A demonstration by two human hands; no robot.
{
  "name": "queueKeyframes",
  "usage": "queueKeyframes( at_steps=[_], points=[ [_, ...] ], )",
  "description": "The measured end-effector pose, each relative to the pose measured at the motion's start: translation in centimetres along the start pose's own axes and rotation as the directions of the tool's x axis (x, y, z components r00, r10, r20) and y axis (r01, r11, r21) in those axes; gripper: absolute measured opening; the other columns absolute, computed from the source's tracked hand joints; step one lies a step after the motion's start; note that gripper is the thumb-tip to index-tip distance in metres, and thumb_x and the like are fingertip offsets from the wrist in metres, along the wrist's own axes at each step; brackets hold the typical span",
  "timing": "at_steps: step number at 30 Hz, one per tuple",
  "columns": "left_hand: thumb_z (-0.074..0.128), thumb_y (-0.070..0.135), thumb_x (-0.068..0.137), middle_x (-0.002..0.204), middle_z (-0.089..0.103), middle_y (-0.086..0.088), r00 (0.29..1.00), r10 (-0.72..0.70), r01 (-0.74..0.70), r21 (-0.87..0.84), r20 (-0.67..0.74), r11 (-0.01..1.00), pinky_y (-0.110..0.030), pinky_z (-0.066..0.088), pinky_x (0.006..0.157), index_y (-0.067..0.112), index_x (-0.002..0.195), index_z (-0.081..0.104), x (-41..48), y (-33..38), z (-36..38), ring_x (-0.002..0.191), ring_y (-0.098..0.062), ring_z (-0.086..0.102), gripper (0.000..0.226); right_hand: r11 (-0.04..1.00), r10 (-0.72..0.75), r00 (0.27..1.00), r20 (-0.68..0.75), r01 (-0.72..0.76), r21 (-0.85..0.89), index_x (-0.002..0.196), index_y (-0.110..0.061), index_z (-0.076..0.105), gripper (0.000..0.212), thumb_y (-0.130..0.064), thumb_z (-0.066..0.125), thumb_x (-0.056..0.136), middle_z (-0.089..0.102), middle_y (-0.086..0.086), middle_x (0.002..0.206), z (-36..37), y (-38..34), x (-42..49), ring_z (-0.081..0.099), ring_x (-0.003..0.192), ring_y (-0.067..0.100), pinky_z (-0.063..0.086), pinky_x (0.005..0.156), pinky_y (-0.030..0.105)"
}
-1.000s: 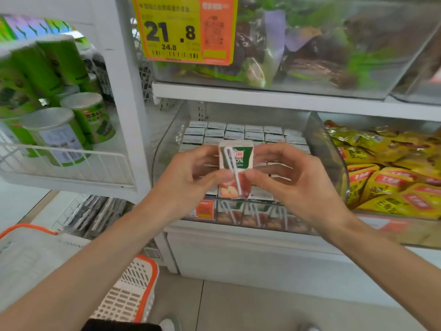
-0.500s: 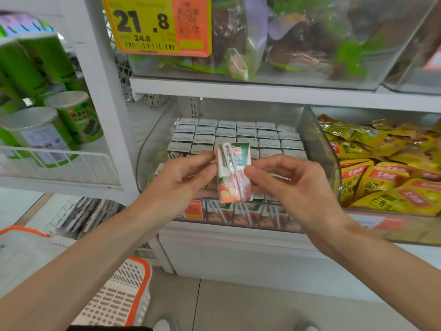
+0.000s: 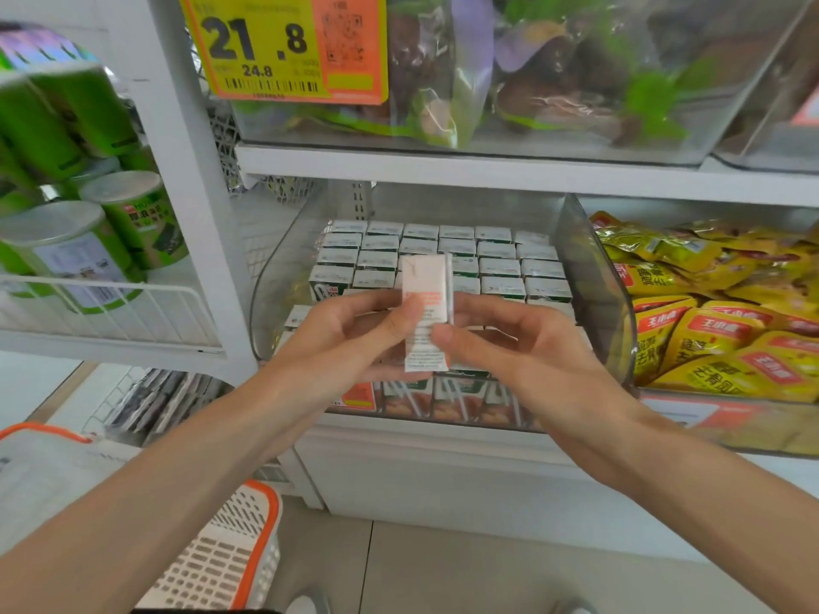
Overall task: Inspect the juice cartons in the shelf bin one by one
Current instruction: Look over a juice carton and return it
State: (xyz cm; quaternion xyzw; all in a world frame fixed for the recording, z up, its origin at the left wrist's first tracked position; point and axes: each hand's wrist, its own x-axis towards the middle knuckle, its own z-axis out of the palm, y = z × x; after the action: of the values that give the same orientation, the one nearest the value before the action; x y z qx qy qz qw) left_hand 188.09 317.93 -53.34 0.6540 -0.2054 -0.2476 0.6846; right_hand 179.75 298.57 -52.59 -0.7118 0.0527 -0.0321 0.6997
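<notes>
A small juice carton [image 3: 424, 285] stands upright in front of the clear shelf bin [image 3: 589, 277], its pale printed side panel facing me. My left hand [image 3: 350, 334] pinches its left edge with thumb and fingers. My right hand [image 3: 509, 343] pinches its right edge, thumb on the front. Behind it, several rows of the same cartons [image 3: 501, 263] fill the bin, tops up. More cartons show through the bin's front wall below my hands.
Yellow snack packs [image 3: 718, 312] fill the bin to the right. Green canisters [image 3: 84, 241] lie on a wire shelf at left. A yellow-orange price tag [image 3: 283, 46] hangs from the upper bin. An orange-rimmed white basket [image 3: 226, 560] sits at floor level, lower left.
The carton has been turned in my fingers: its green-and-red front with the straw faced me before, now the pale printed side does. Both hands stay on it.
</notes>
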Motion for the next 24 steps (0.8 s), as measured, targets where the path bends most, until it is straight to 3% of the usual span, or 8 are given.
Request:
queueKeyframes(
  at_steps=[3,9,13,16,20,24],
  points=[
    [0.060,0.043,0.100,0.122,0.078,-0.001,1.000,0.003,-0.003,0.004,0.013,1.000,-0.029,0.062,0.088,0.025,0.131,0.072,-0.02,-0.04,-0.31,0.112,-0.022,0.076,0.038,1.000,0.020,1.000,-0.019,-0.020,0.023,0.128,-0.025,0.073,0.040,-0.027,0.083,0.088,0.081,-0.006,0.114,-0.24,-0.06,0.01,0.075,0.109,0.006,0.058,0.092,0.019],
    [0.065,0.033,0.096,0.119,0.079,-0.001,0.999,-0.007,0.008,0.015,-0.047,1.000,-0.031,0.063,0.086,0.020,0.136,0.065,0.15,-0.16,-0.31,0.111,-0.020,0.076,0.043,0.997,-0.020,0.999,-0.030,0.022,0.070,0.120,-0.015,0.075,0.033,-0.019,0.083,0.088,0.081,-0.001,0.113,-0.09,0.16,-0.05,0.077,0.107,0.011,0.058,0.092,0.018],
    [0.075,0.034,0.085,0.114,0.080,-0.006,0.995,-0.032,0.027,-0.050,-0.098,0.998,-0.037,0.065,0.083,0.017,0.125,0.066,0.35,-0.23,-0.30,0.103,-0.026,0.078,0.045,0.998,-0.054,0.993,-0.105,0.056,0.020,0.109,-0.017,0.078,0.021,-0.017,0.083,0.089,0.081,0.000,0.105,-0.13,0.21,0.09,0.078,0.097,0.012,0.058,0.082,0.015],
    [0.078,0.031,0.081,0.109,0.081,-0.008,0.993,-0.047,0.038,-0.080,-0.112,0.996,-0.034,0.066,0.076,0.014,0.121,0.063,0.38,-0.21,-0.20,0.098,-0.027,0.080,0.047,0.997,-0.071,0.990,-0.118,0.072,0.005,0.104,-0.015,0.079,0.015,-0.017,0.081,0.090,0.081,0.002,0.100,-0.15,0.31,0.24,0.078,0.092,0.014,0.058,0.078,0.016],
    [0.081,0.027,0.079,0.112,0.080,-0.002,0.990,-0.018,0.010,-0.060,-0.137,0.998,-0.035,0.066,0.073,0.014,0.123,0.063,0.32,-0.07,-0.12,0.099,-0.024,0.079,0.050,0.995,-0.090,0.991,-0.104,0.085,-0.053,0.105,-0.018,0.077,0.033,-0.033,0.087,0.077,0.081,0.000,0.100,0.11,0.20,0.26,0.078,0.095,0.013,0.061,0.085,0.021],
    [0.076,0.029,0.087,0.119,0.079,0.000,0.991,0.003,-0.013,-0.074,-0.130,0.997,-0.036,0.066,0.076,0.020,0.127,0.066,0.17,0.14,0.07,0.103,-0.023,0.079,0.042,0.995,-0.091,0.986,-0.137,0.084,-0.053,0.105,-0.019,0.079,0.027,-0.025,0.088,0.081,0.082,-0.001,0.099,0.15,0.27,0.32,0.079,0.092,0.011,0.061,0.082,0.019]
  ],
)
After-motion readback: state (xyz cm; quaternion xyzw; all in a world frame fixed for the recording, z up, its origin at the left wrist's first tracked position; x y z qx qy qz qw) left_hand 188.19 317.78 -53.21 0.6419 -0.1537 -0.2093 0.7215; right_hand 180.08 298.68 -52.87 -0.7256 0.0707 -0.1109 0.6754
